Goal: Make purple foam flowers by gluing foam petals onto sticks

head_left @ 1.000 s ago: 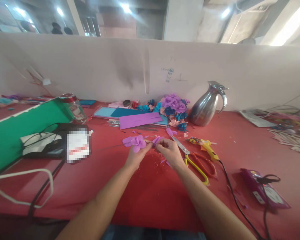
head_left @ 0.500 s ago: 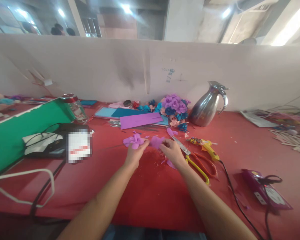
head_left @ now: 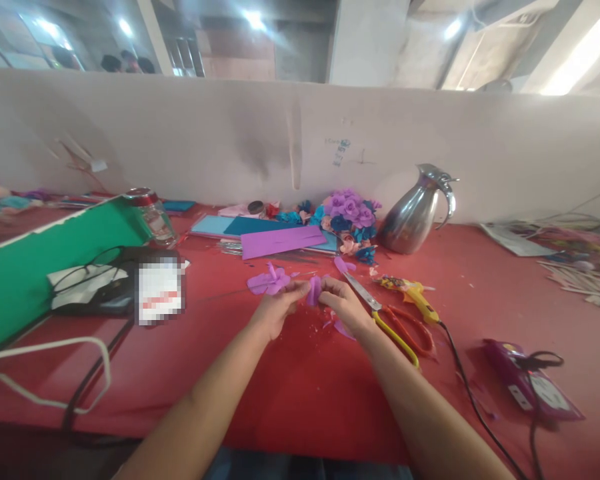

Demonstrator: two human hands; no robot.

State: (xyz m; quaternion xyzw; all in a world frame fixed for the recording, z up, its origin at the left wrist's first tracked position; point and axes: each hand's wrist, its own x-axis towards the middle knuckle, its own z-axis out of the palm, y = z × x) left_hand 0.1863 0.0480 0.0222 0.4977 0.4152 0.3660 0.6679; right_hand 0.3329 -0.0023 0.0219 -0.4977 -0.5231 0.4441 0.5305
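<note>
Both hands meet over the red table [head_left: 300,393], pinching one small purple paper petal [head_left: 314,291] from either side. My left hand [head_left: 280,308] is closed, its thumb and forefinger at the petal's left edge. On the other edge, my right hand [head_left: 347,305] grips it with bent fingers. A purple paper flower [head_left: 269,281] with a thin stem lies just beyond my left hand; whether that hand touches it I cannot tell. Scissors [head_left: 380,310] with red and yellow handles lie open beside my right hand, a purple scrap [head_left: 344,265] at their tip.
A yellow glue gun [head_left: 415,300] trails its cord on the right, near a purple box [head_left: 525,380]. Behind are purple paper [head_left: 280,241], a bunch of paper flowers [head_left: 349,212] and a steel jug [head_left: 413,213]. Left stand a glass jar [head_left: 153,220] and a green panel [head_left: 65,260].
My hands have come closer together. The purple petal between them now looks narrower and curled, and my left fingers have moved right, off the flower's front, onto its edge.
</note>
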